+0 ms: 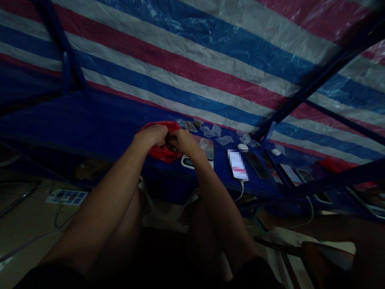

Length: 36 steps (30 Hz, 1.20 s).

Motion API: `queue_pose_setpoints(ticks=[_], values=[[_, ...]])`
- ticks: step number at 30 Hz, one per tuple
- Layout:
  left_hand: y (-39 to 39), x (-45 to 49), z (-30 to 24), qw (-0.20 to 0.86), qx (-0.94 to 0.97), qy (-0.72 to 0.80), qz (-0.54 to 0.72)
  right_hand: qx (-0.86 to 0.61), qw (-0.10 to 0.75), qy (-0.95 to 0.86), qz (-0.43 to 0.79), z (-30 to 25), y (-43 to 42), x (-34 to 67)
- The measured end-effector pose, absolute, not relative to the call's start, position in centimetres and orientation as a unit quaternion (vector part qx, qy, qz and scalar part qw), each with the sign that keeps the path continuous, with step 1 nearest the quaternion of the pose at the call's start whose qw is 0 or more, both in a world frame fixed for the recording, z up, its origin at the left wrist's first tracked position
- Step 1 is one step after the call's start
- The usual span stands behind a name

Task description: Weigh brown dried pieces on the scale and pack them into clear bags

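A red plastic bag (162,153) lies with its mouth open on the blue shelf (117,116). Closed into a fist, my left hand (158,134) grips the bag at its mouth. My right hand (183,141) reaches in from the other side, fingers curled down into the opening; what they hold, if anything, is hidden in shadow. Partly under my right wrist is a white device with a grey plate (209,149), which looks like a small scale. Behind the hands lie small clear plastic bags (215,130), and one small bag (190,126) has dark contents.
Right of my hands are a lit phone (237,164) on a white cable, a dark phone (257,163) and a white rounded case (243,147). Blue metal bars (276,154) cross the shelf. A striped sheet (180,68) hangs behind. Another person's leg (331,226) shows at right.
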State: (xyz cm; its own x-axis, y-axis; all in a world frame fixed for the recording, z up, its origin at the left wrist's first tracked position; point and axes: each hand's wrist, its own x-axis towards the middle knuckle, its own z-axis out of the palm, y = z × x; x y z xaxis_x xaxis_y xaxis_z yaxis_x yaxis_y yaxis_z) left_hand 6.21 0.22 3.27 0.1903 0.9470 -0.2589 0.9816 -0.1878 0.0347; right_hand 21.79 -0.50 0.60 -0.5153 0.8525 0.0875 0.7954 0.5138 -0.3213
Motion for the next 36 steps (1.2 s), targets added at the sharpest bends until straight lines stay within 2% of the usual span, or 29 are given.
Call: queue_pose_setpoints(ticks=[10, 17, 30, 36], values=[[0.5, 6.1, 3.0, 0.104, 0.792, 0.598, -0.065, -0.458, 0.181, -0.865, 0.098, 0.8, 0.0, 22.6], [1.0, 5.9, 2.6, 0.133, 0.797, 0.586, -0.058, -0.457, 0.173, -0.865, 0.112, 0.3, -0.2, 22.7], [1.3, 6.0, 2.1, 0.136, 0.794, 0.592, -0.017, -0.480, 0.320, -0.811, 0.090, 2.5, -0.6, 29.3], [1.9, 5.8, 1.7, 0.154, 0.799, 0.581, -0.003, -0.523, 0.310, -0.790, 0.078, 3.0, -1.8, 31.6]])
